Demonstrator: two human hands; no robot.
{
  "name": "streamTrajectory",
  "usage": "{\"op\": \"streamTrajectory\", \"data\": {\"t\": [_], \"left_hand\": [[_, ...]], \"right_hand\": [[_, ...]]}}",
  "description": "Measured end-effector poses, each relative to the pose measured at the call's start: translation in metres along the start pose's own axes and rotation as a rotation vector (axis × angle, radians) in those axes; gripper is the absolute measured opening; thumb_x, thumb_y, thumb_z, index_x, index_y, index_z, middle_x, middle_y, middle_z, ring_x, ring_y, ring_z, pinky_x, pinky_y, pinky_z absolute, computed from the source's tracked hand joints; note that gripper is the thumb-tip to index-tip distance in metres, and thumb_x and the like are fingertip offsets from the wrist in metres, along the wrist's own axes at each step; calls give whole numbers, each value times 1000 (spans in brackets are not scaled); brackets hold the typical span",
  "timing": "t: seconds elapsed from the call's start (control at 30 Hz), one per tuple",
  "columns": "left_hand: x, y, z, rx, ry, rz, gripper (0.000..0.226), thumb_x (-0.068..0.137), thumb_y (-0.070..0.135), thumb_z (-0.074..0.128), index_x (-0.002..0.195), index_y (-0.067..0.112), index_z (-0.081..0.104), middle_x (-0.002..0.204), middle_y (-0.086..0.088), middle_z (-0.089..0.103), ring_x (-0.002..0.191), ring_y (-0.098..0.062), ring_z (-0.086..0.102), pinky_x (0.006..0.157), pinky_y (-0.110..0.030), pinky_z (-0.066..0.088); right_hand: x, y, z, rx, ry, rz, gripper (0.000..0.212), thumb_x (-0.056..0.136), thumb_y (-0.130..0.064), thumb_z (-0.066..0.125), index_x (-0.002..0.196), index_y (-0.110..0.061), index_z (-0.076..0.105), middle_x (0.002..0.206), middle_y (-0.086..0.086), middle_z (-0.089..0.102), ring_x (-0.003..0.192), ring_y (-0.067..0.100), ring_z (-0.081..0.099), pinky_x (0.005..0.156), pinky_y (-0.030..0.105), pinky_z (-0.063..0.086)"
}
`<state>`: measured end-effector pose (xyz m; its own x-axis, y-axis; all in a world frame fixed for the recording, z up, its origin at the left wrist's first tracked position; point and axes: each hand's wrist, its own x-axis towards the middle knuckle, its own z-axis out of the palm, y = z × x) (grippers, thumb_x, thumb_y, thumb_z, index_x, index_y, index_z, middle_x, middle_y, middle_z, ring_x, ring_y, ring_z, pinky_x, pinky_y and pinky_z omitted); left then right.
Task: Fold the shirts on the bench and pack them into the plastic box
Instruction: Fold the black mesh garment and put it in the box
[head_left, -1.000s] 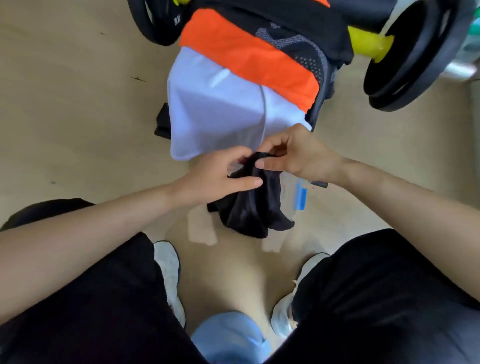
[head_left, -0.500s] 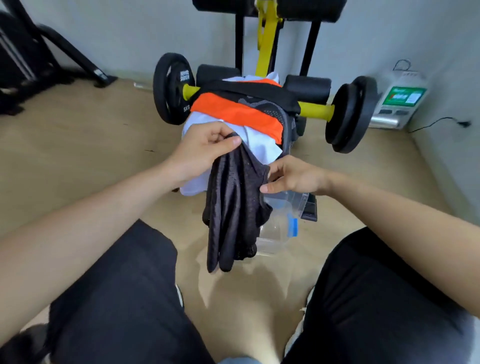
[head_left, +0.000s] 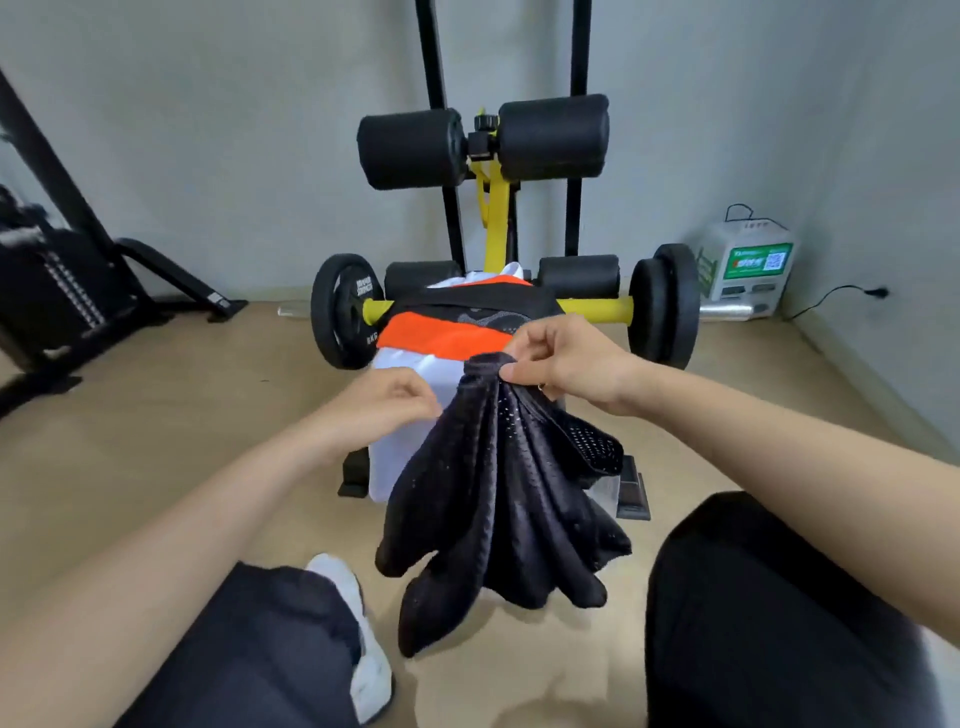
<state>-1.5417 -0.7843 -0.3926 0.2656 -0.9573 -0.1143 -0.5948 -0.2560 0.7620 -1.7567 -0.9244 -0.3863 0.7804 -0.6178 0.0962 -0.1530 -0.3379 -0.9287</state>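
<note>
Head view: right hand (head_left: 566, 364) pinches black shirt (head_left: 498, 493) aloft; left hand (head_left: 389, 397) curled, grip unclear.

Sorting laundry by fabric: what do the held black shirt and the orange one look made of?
Black shirt: likely synthetic sports mesh, matte; tiny holes show throughout. Orange shirt: smooth, even knit, perhaps polyester; weave too fine to tell.

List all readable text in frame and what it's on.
"KG": left weight plate, lower rim; digit before it unclear.
Same plate, upper white lettering: blurred, unreadable.
Green label with QR code on white box: too small to read.
Black mesh shirt: no text.
</note>
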Motion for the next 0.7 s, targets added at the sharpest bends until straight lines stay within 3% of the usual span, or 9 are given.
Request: {"op": "streamTrajectory", "data": {"t": [0.07,0.13,0.2,0.33,0.47,0.57,0.63,0.7], "left_hand": [[3,2,12,-62,191,124,8,84,26,73,81,19,69,83,13,70,75,-1,63,72,-24,44],[8,5,23,-144,268,197,15,76,36,74,76,24,67,80,13,69,76,-6,63,70,-26,46],[14,7,31,-220,196,214,21,70,48,73,75,28,68,83,12,71,85,-11,66,81,-30,50],[33,16,44,-261,54,211,34,69,60,75,86,31,70,89,8,73,88,-7,67,86,-34,53],[60,18,58,-194,24,231,47,67,67,71,96,29,72,96,11,76,94,-9,70,90,-38,55],[79,6,68,-193,51,238,34,78,45,69,97,18,73,99,5,76,95,-15,69,88,-35,53],[89,0,69,-278,3,214,17,91,21,67,101,8,71,103,-2,75,95,-13,66,84,-30,49],[96,-2,62,-362,-55,200,15,97,9,60,106,0,68,102,-2,73,92,-10,64,82,-28,49]], "right_hand": [[6,-9,1,25,56,15,7,87,-5,72,87,-7,65,67,5,63,52,10,56,46,23,44],[10,-16,0,53,119,27,9,89,-2,68,95,-6,63,61,2,61,51,10,55,47,25,43],[13,-22,-3,53,147,26,16,92,-1,64,106,-7,67,60,1,61,51,10,55,48,23,45],[20,-25,-10,102,185,41,18,95,2,58,106,-2,72,81,11,70,63,10,66,56,19,51],[30,-19,-24,250,177,42,25,97,2,54,120,0,65,100,19,69,86,20,70,77,29,56],[40,-13,-34,303,151,-50,31,95,8,52,125,2,61,93,17,58,89,22,63,84,29,55],[44,-3,-40,98,222,-118,34,94,9,54,124,-5,64,93,14,64,86,19,67,84,27,56],[48,13,-46,-223,334,-171,36,93,3,60,124,-13,66,98,2,73,88,12,72,86,26,57]]}}
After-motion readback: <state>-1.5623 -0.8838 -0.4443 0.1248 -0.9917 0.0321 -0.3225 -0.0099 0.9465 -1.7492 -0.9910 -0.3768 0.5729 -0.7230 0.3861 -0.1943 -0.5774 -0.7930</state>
